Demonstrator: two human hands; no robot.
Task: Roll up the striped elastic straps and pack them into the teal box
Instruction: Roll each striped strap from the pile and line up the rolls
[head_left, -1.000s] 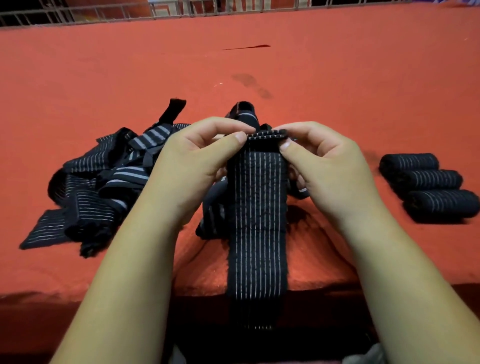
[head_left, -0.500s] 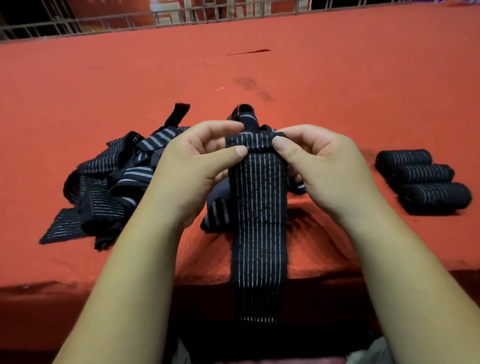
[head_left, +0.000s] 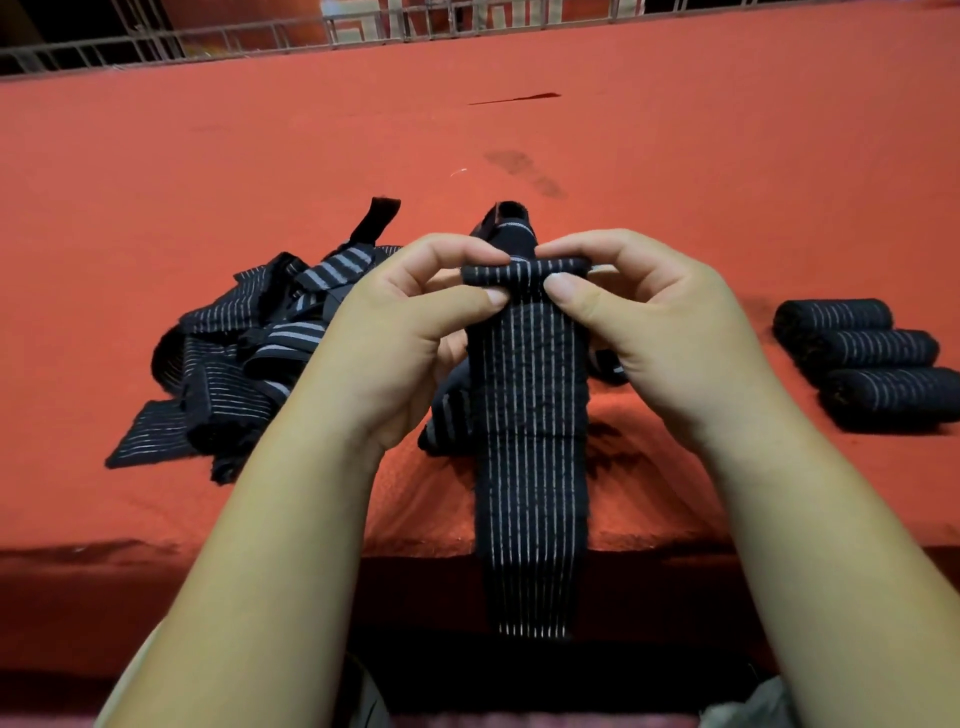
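Nearest us, the striped strap (head_left: 530, 467) hangs its free end down over the table's front edge. Up top, its far end is curled into a small roll, and there's the left grip (head_left: 395, 338) pinching one side between thumb and fingers, the right grip (head_left: 670, 332) pinching the other. Behind, to the left, a loose pile of straps (head_left: 244, 353) lies on the red table (head_left: 675, 171). To the right, three finished rolls (head_left: 862, 358) sit side by side, touching. At the far edge, a metal railing (head_left: 234, 41).
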